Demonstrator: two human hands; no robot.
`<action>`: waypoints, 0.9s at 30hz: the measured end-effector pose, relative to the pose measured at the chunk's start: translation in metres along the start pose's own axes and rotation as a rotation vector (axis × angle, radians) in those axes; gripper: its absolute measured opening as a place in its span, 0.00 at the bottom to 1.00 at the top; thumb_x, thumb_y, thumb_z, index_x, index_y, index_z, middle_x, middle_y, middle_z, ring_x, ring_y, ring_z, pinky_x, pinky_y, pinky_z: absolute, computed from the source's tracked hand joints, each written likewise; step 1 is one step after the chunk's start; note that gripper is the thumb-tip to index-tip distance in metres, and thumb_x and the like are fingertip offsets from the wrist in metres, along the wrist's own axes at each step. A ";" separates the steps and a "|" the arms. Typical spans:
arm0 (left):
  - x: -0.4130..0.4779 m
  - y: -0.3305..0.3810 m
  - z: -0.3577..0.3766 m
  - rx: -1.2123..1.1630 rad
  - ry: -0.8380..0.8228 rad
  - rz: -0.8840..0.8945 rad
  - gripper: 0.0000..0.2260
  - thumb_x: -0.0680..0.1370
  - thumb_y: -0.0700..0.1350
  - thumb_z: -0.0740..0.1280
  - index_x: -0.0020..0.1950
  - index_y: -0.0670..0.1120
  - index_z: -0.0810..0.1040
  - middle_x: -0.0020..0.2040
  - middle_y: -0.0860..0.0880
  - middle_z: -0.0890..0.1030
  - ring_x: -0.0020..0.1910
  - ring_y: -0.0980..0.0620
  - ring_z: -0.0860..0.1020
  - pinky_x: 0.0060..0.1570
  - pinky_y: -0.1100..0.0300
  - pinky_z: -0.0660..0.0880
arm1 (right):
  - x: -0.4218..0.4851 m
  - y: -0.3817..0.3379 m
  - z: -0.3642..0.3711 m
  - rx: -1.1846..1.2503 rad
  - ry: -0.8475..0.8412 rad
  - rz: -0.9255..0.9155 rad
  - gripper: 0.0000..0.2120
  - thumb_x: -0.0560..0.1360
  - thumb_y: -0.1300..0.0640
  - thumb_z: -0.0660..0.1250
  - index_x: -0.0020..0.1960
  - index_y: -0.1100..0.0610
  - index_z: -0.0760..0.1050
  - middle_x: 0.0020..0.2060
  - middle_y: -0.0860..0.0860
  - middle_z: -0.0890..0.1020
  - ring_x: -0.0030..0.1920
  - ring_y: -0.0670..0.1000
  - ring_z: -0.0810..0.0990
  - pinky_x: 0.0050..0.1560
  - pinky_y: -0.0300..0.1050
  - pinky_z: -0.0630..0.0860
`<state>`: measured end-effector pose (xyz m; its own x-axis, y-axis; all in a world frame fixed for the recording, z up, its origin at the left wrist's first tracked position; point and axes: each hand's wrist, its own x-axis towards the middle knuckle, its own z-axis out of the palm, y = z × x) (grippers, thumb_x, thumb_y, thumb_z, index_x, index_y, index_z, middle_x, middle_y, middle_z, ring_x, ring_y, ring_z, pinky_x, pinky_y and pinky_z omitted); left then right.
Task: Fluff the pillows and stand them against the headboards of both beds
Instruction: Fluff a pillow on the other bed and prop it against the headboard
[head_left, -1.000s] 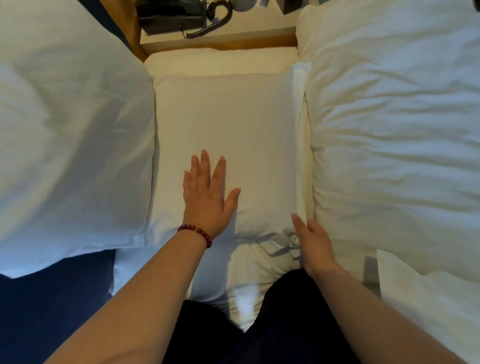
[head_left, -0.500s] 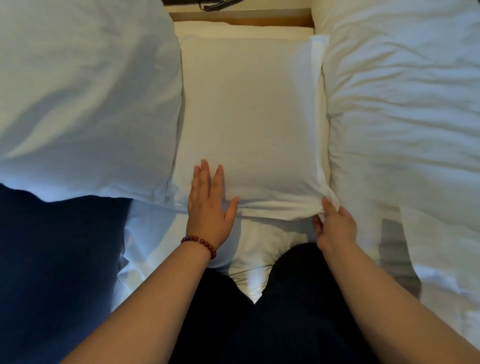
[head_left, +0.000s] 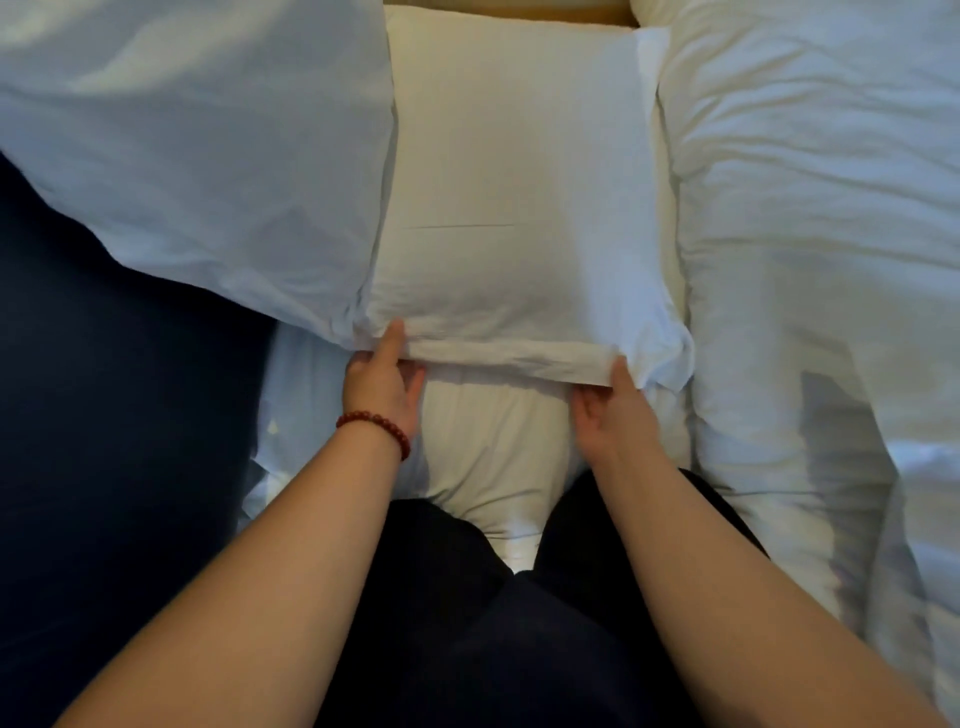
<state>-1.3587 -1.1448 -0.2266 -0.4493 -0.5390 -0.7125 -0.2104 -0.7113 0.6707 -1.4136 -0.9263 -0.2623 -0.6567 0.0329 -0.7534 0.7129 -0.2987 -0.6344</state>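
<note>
White bedding (head_left: 789, 249); your left hand (head_left: 382, 376) and right hand (head_left: 612, 410) grip the pillow (head_left: 514, 197); lifting may drag ten-o'clock big pillow (head_left: 187, 156).

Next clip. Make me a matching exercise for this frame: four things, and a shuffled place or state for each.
1. square white pillow
2. big white pillow
3. rumpled white duvet
4. red bead bracelet

A. on the left wrist
B. fills the right side
C. near edge gripped by left hand and right hand
D. at the left, against the square one

Pairs: 1-C, 2-D, 3-B, 4-A
</note>
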 end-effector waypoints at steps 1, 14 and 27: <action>0.002 0.004 -0.004 -0.116 -0.053 -0.020 0.16 0.78 0.46 0.70 0.63 0.41 0.77 0.53 0.46 0.82 0.51 0.51 0.81 0.52 0.59 0.79 | -0.004 0.001 0.011 0.004 -0.072 0.064 0.34 0.76 0.39 0.63 0.73 0.61 0.65 0.62 0.58 0.77 0.65 0.55 0.76 0.61 0.47 0.76; -0.002 0.023 -0.038 -0.385 -0.042 -0.043 0.04 0.76 0.42 0.71 0.50 0.43 0.81 0.41 0.47 0.86 0.41 0.51 0.85 0.46 0.57 0.81 | -0.020 0.013 0.046 0.393 -0.192 0.334 0.08 0.76 0.57 0.70 0.53 0.58 0.78 0.46 0.52 0.84 0.48 0.51 0.81 0.41 0.45 0.80; -0.008 0.034 -0.074 -0.202 -0.105 0.072 0.09 0.78 0.43 0.69 0.58 0.44 0.80 0.51 0.47 0.85 0.53 0.50 0.82 0.55 0.56 0.79 | -0.041 0.031 0.075 0.315 -0.203 0.341 0.15 0.75 0.55 0.71 0.61 0.57 0.76 0.54 0.53 0.82 0.54 0.52 0.81 0.45 0.43 0.79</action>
<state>-1.2981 -1.1977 -0.2130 -0.5469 -0.5494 -0.6317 -0.0007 -0.7542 0.6566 -1.3831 -1.0079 -0.2379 -0.4565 -0.2932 -0.8401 0.8069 -0.5342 -0.2520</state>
